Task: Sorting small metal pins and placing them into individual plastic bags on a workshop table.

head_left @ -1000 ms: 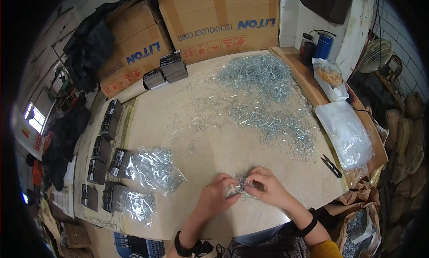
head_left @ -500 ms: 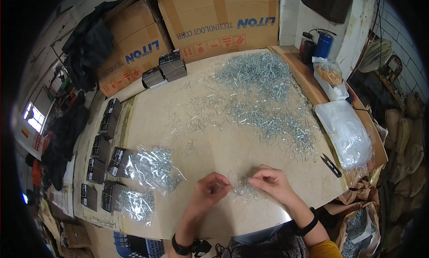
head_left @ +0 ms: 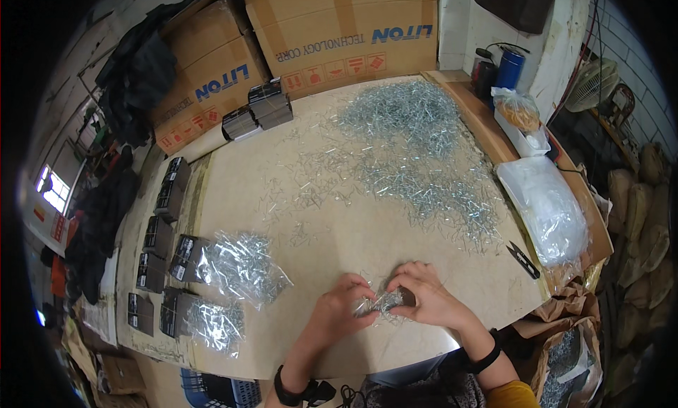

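Near the front edge of the table, a small bunch of thin bent metal wires (head_left: 385, 302) sits between my two hands. My left hand (head_left: 345, 306) cups it from the left, with curled thumb and fingers touching the wires. From the right, my right hand (head_left: 426, 296) closes on the same bunch with thumb and forefinger. Farther back lies a large heap of the same wires (head_left: 406, 115), and a looser spread of them (head_left: 441, 200) comes toward me. To my left are two clear plastic bags of wires (head_left: 244, 267), one behind the other.
Banded stacks of dark cards (head_left: 169, 189) line the left edge, and more stacks (head_left: 268, 106) stand at the back by cardboard boxes (head_left: 346, 37). Black thread snips (head_left: 522, 260) and a pile of clear plastic bags (head_left: 544, 210) lie at the right. A paper sack (head_left: 593, 366) stands below.
Both hands have closed in on the bunch of wires from either side. My fingers have gone from pinching at its edges to curling round it, and the wires are drawn closer together.
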Demonstrator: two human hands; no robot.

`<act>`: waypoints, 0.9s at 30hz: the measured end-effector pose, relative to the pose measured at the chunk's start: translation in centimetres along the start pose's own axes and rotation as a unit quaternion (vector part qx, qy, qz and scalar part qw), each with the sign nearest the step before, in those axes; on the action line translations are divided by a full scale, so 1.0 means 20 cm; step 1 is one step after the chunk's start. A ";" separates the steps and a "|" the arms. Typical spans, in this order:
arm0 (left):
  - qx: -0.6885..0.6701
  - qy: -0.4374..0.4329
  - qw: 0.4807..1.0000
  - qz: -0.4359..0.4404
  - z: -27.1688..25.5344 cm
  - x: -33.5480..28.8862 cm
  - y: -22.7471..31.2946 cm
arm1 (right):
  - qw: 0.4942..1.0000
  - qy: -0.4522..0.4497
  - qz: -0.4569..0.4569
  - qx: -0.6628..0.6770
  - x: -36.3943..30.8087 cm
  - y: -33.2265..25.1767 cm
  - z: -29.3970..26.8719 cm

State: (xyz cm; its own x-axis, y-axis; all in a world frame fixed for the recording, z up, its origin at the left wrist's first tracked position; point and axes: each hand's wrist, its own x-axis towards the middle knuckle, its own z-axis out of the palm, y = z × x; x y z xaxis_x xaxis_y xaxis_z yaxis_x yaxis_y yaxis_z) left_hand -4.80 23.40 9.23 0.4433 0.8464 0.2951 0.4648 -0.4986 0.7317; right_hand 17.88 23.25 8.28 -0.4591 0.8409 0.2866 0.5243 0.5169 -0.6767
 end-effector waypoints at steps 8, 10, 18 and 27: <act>-0.138 -0.068 0.972 -0.177 -0.01 -0.01 0.01 | 0.927 -0.025 0.157 0.340 0.00 -0.05 0.00; -0.202 -0.021 0.961 -0.186 -0.01 0.01 0.04 | 0.924 0.003 0.164 0.345 0.00 -0.05 0.01; -0.062 0.011 0.987 -0.145 -0.01 0.00 0.01 | 0.932 0.052 0.176 0.312 0.02 -0.08 0.01; -0.100 0.016 0.974 -0.202 -0.04 0.00 0.02 | 0.911 0.086 0.177 0.361 0.03 -0.08 -0.01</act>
State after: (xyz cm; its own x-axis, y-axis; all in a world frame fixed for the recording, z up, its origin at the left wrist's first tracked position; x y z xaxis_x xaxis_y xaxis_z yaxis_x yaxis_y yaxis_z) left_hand -5.14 23.36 10.00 0.2303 0.9728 -0.0246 0.4363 -0.0807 0.8962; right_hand 16.94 22.92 9.53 -0.2012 0.9793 0.0233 -0.0202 0.0196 -0.9996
